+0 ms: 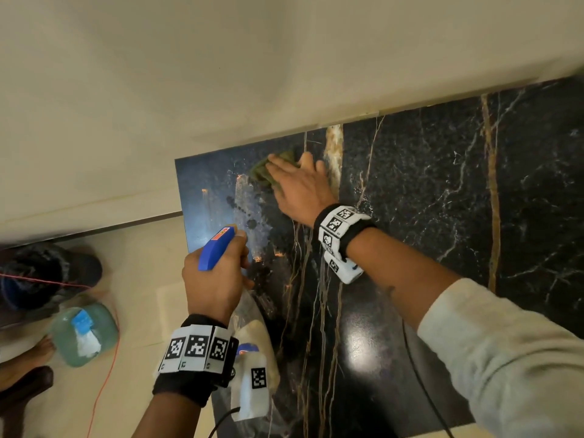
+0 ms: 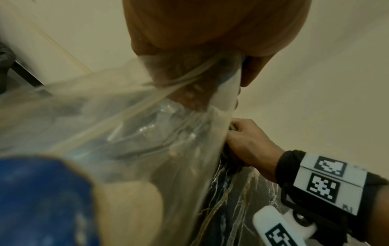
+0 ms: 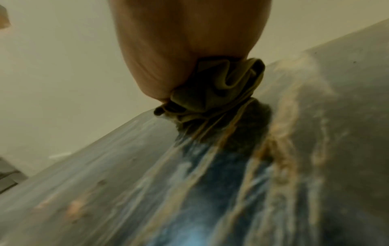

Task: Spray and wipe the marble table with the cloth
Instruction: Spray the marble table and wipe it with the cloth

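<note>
The black marble table (image 1: 410, 191) with gold and white veins fills the right of the head view. My right hand (image 1: 297, 184) lies on top of a crumpled olive-green cloth (image 1: 268, 169) and presses it onto the marble near the far left corner; the cloth (image 3: 214, 93) bunches under my palm in the right wrist view. My left hand (image 1: 215, 279) grips a clear spray bottle with a blue head (image 1: 218, 248), held above the table's left edge. The bottle's clear body (image 2: 147, 133) shows in the left wrist view. Wet droplets (image 1: 249, 216) dot the marble between both hands.
A cream wall borders the table's far edge. On the floor to the left stand a greenish translucent jug (image 1: 83, 333) with a blue label, a dark bundle (image 1: 41, 276) and a thin red cord (image 1: 104, 374). A person's bare foot (image 1: 22, 365) is at the lower left.
</note>
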A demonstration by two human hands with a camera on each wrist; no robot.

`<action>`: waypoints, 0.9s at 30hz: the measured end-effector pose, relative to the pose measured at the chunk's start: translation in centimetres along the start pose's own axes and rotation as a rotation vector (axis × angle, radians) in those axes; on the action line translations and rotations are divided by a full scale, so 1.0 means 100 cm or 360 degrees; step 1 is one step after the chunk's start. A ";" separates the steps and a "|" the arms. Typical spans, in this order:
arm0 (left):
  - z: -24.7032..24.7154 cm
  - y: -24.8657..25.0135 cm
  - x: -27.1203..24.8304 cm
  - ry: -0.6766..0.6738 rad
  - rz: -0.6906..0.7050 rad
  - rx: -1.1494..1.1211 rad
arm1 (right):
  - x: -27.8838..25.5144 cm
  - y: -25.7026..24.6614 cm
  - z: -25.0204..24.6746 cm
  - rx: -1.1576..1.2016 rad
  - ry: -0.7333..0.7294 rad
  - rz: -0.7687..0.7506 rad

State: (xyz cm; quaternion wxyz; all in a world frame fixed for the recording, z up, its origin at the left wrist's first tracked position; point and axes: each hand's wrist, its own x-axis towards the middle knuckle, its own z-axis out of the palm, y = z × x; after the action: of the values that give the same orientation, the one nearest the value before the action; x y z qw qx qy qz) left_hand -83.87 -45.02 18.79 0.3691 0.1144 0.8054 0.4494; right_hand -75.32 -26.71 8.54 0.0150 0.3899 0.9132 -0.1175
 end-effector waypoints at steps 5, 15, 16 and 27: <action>-0.008 -0.004 0.005 0.0043 -0.0004 -0.0068 | 0.023 0.007 -0.002 0.0174 0.0207 0.0778; -0.025 -0.012 0.002 0.0091 -0.0058 -0.0141 | 0.037 -0.055 0.003 0.0140 0.0040 0.0101; -0.027 -0.011 0.002 0.0094 -0.0052 -0.0162 | 0.036 -0.043 0.002 0.0164 0.0056 0.0159; -0.093 -0.025 0.013 0.0017 0.0062 -0.0162 | 0.048 -0.099 -0.001 0.0179 0.0091 0.0636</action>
State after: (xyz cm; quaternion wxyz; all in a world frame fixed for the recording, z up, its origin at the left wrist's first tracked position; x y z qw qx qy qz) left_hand -90.91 -51.74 19.19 0.3613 0.1087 0.7811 0.4975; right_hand -85.68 -29.90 10.08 -0.0098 0.5665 0.8099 -0.1519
